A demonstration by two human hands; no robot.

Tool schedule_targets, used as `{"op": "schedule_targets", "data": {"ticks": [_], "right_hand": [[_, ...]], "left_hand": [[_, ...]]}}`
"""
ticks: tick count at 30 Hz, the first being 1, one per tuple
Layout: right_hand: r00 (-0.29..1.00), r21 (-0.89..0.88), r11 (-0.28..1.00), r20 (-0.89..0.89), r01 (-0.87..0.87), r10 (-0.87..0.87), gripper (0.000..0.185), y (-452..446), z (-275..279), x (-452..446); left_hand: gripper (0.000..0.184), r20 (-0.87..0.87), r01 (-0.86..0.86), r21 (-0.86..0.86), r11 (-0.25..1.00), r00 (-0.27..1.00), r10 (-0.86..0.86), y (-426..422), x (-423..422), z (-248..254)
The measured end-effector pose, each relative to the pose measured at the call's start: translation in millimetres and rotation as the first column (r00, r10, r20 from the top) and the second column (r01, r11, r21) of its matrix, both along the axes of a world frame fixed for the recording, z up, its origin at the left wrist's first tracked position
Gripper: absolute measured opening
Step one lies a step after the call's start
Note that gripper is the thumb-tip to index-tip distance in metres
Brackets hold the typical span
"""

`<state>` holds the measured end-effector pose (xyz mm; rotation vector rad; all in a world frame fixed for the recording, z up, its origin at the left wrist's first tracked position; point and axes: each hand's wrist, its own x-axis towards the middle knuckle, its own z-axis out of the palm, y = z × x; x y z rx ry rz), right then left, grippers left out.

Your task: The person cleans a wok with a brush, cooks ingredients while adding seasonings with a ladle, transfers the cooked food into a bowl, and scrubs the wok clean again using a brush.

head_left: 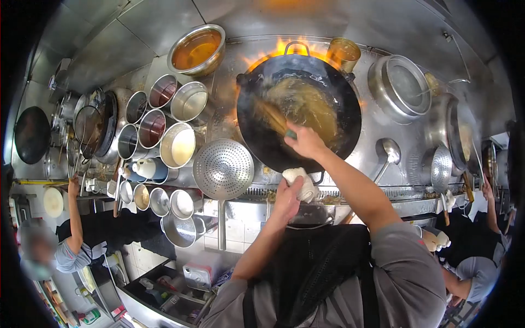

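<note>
The right hand (306,142) grips the brush (272,116), its blurred head slanting far-left from the fingers inside the wok (252,143). The left hand (286,202) grasps a white cloth (302,186) at the wok's near edge.

Pretty bright overall, with orange glow from the flames (281,46) at top center and soft glare on my steel counter (377,128). The brush (271,116) in my right hand (307,142) is motion-blurred; fisheye bends the sides into black corners.
</note>
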<state>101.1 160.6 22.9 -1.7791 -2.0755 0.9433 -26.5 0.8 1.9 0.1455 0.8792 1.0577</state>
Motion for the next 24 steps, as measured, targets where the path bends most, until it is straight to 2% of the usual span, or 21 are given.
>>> {"op": "schedule_targets", "data": {"ticks": [1,3,4,5,6,8,10,12,13,14,15,16,17,18,21,22,23,24], "right_hand": [[0.998,-0.027,0.998,0.022,-0.054,0.055,0.057,-11.9,5.9,8.9],[0.947,-0.159,0.970,0.236,-0.182,0.217,0.057,-36.1,39.7,54.5],[0.881,-0.168,0.946,0.346,-0.278,0.321,0.058,-38.5,49.3,89.0],[0.838,-0.243,0.933,0.421,-0.264,0.347,0.059,-31.8,62.0,122.3],[0.796,-0.247,0.929,0.484,-0.275,0.364,0.056,-20.1,85.6,148.7],[0.690,-0.111,0.988,0.708,-0.103,0.151,0.053,17.1,116.0,159.3],[0.800,0.001,0.983,0.582,-0.185,0.150,0.051,69.4,67.9,155.6],[0.877,0.012,0.999,0.480,-0.041,0.031,0.050,75.9,47.7,84.3],[0.918,0.046,0.998,0.395,-0.042,0.020,0.052,80.3,11.1,62.3],[0.953,0.010,0.999,0.300,0.041,-0.042,0.052,62.8,23.9,29.1],[0.953,0.048,0.999,0.302,0.022,-0.036,0.056,56.1,-4.8,12.2],[0.967,0.037,0.999,0.254,0.018,-0.027,0.059,38.2,-1.1,0.7],[0.981,0.024,1.000,0.194,0.013,-0.017,0.051,19.4,-0.2,-2.4],[0.983,-0.005,0.999,0.182,-0.034,0.035,0.054,2.7,13.1,-0.3],[0.982,-0.030,0.983,0.040,-0.184,0.185,0.059,-36.6,30.8,48.8],[0.965,-0.168,0.962,0.110,-0.217,0.237,0.061,-40.4,48.6,71.8],[0.934,-0.193,0.925,0.085,-0.326,0.347,0.063,-35.5,35.5,110.3],[0.933,-0.352,0.885,0.080,-0.303,0.351,0.063,-26.2,72.2,130.0]], "left_hand": [[0.032,0.000,-0.002,0.003,1.000,1.000,0.002,0.2,0.6,1.1],[0.034,0.019,0.012,0.028,1.000,1.000,-0.013,-1.0,0.6,-1.7],[0.036,0.023,0.017,0.030,0.999,1.000,-0.018,-4.9,-2.4,-4.3],[0.035,0.022,0.005,-0.013,1.000,1.000,-0.005,-6.3,-2.6,0.9],[0.035,0.014,0.011,-0.016,1.000,1.000,-0.011,-6.0,-4.4,-0.6],[0.034,0.006,0.017,-0.018,1.000,1.000,-0.017,-3.1,-4.9,-3.3],[0.033,0.001,0.019,-0.034,0.999,1.000,-0.019,0.6,-4.1,1.1],[0.033,0.004,0.031,-0.009,0.999,1.000,-0.031,2.7,-4.4,-0.7],[0.033,0.007,0.020,0.007,1.000,1.000,-0.020,1.8,-3.8,-2.3],[0.033,0.007,0.003,0.005,1.000,1.000,-0.003,1.2,-2.7,-6.4],[0.034,0.005,-0.009,0.002,1.000,1.000,0.009,0.5,-2.2,-11.3],[0.034,0.005,-0.020,0.000,1.000,1.000,0.020,-0.6,-0.8,-12.2],[0.035,0.009,-0.002,-0.023,1.000,1.000,0.003,-2.1,-0.9,-6.9],[0.036,0.015,0.016,-0.045,0.999,1.000,-0.016,-3.0,-2.1,1.8],[0.039,0.039,0.105,-0.072,0.992,0.994,-0.102,-4.4,-3.4,27.8],[0.040,0.046,0.135,-0.083,0.987,0.990,-0.132,-7.1,-5.4,30.6],[0.040,0.059,0.155,-0.057,0.986,0.987,-0.152,-9.3,-5.1,23.5],[0.040,0.055,0.150,-0.053,0.987,0.988,-0.147,-10.0,-5.1,23.6]]}}
